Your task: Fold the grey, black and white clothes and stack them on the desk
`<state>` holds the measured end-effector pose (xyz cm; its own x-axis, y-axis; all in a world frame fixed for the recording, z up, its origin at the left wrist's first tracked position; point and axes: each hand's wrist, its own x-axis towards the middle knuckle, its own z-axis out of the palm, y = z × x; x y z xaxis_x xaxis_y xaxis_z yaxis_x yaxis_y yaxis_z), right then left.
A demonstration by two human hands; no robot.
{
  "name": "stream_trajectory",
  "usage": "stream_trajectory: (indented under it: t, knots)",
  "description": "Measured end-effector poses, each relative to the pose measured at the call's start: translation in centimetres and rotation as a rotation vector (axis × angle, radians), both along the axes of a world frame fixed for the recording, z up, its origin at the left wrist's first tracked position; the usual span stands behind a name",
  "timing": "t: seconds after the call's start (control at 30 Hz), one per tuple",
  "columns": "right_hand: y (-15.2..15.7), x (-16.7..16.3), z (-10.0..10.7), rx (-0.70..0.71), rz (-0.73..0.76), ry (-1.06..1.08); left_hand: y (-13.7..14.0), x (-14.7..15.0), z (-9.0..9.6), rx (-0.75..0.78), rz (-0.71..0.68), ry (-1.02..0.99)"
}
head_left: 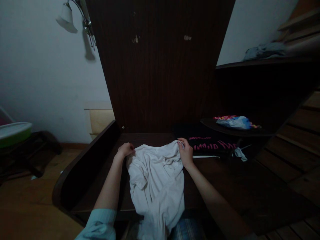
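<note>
A white short-sleeved shirt (pixel 157 176) lies across the dark wooden bench in front of me, crumpled in the middle, its lower part hanging over the front edge toward my lap. With fingers pinched, my left hand (pixel 125 150) grips the shirt's far left corner. On the opposite side my right hand (pixel 185 152) has thumb and fingers closed on the far right corner. The cloth between both hands forms a fairly straight upper edge. A sleeve sits folded at the shirt's left side.
Black cloth with pink lettering (pixel 212 145) lies right of the shirt. A small dark shelf (pixel 237 132) above it bears a plastic packet (pixel 236 122). The bench's raised side panel (pixel 82 166) bounds the left. A wall lamp (pixel 67 18) hangs upper left; a green basin (pixel 15 135) stands far left.
</note>
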<state>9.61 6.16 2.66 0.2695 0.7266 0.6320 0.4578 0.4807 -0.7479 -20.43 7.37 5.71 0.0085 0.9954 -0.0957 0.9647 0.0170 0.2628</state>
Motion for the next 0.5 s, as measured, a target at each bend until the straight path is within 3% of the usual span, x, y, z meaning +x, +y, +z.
stream_trajectory:
  t: [0.27, 0.5]
  knots:
    - [-0.2, 0.0, 0.2, -0.001, -0.005, -0.071, -0.1, 0.5, -0.2, 0.013, 0.011, -0.063]
    - [-0.5, -0.2, 0.4, 0.016, -0.007, -0.097, 0.1, 1.1, -0.9, -0.085, -0.109, -0.402]
